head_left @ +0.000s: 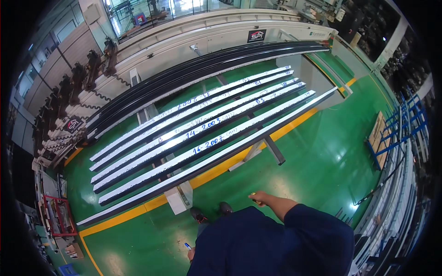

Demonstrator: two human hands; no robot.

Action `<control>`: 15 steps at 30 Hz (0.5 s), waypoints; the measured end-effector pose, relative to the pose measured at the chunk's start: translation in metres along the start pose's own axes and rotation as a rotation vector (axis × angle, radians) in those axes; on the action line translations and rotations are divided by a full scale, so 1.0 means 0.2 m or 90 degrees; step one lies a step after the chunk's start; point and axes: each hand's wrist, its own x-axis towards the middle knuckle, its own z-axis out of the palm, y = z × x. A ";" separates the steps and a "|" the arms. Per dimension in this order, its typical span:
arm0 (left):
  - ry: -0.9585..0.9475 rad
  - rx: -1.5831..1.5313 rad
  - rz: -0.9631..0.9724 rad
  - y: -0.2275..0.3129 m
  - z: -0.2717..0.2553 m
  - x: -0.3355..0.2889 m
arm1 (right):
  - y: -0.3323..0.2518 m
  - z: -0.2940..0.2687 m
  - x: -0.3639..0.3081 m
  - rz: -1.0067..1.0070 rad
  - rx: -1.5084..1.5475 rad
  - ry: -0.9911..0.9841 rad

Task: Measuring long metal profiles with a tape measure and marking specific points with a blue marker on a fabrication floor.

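My left hand, low in the view beside my dark blue clothing, is closed round a blue-and-white marker that points up and away from me. Held out to the right above the green floor, my right hand grips a small yellow-and-black object, mostly hidden by the fingers. Neither hand touches the several long bars lying ahead of me. These bars have white top faces, and some, such as the second-nearest bar, bear blue handwriting. The nearest bar runs along the yellow floor line.
Dark support beams run under the bars, with one end jutting toward me. A pale support end sticks out near my shoes. Black profiles lie behind, before a long machine. A blue rack stands right; a red-framed cart left.
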 end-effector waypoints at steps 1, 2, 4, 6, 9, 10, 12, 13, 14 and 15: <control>0.004 -0.039 -0.030 0.02 0.02 0.01 | 0.05 -0.06 -0.02 0.002 0.009 0.003; 0.008 -0.078 -0.060 0.04 0.03 0.03 | 0.09 -0.11 -0.03 0.003 0.017 0.005; 0.021 -0.158 -0.083 0.07 0.04 0.04 | 0.17 -0.12 -0.05 0.025 0.045 0.025; 0.049 -0.255 -0.065 0.13 0.02 0.05 | 0.21 -0.10 -0.08 0.048 0.074 0.063; -0.024 -0.289 -0.113 0.18 -0.01 0.09 | 0.25 -0.02 0.03 -0.028 0.071 0.007; -0.028 -0.312 -0.132 0.19 -0.03 0.11 | 0.21 0.01 0.01 -0.055 0.044 0.002; -0.036 -0.360 -0.170 0.22 -0.07 0.15 | 0.09 0.08 -0.06 -0.107 -0.011 -0.005; -0.025 -0.363 -0.167 0.28 -0.10 0.13 | 0.05 0.12 -0.06 -0.115 -0.019 -0.012; -0.014 -0.367 -0.164 0.34 -0.15 0.09 | 0.02 0.15 -0.04 -0.124 -0.029 -0.019; -0.003 -0.367 -0.161 0.43 -0.21 0.03 | 0.00 0.17 -0.04 -0.130 -0.036 -0.027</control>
